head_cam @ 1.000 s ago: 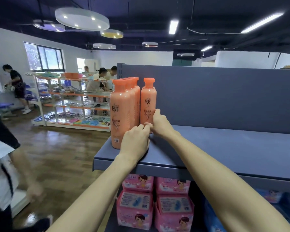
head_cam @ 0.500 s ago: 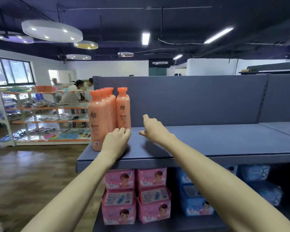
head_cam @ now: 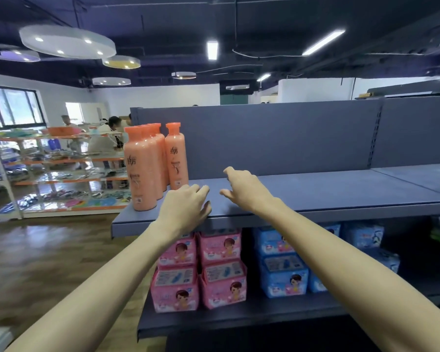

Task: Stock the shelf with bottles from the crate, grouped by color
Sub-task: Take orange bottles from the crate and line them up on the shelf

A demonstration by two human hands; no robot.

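Note:
Several orange bottles stand upright at the left end of the grey top shelf [head_cam: 315, 196]: a row [head_cam: 144, 168] running front to back, and one single bottle [head_cam: 176, 156] to its right near the back panel. My left hand [head_cam: 183, 212] hovers over the shelf's front edge, just right of the row, fingers loosely curled and holding nothing. My right hand [head_cam: 244, 189] is over the shelf further right, fingers relaxed, empty and apart from the bottles. The crate is not in view.
Pink packs [head_cam: 201, 270] and blue packs [head_cam: 282, 270] fill the lower shelf. The grey back panel [head_cam: 277, 138] rises behind the top shelf. At the left stand a wooden floor, an orange-trimmed display rack [head_cam: 61, 174] and people [head_cam: 109, 138] beyond it.
My right hand let go of the single orange bottle and drew back to the right. My left hand slid slightly away from the row. The view turned right.

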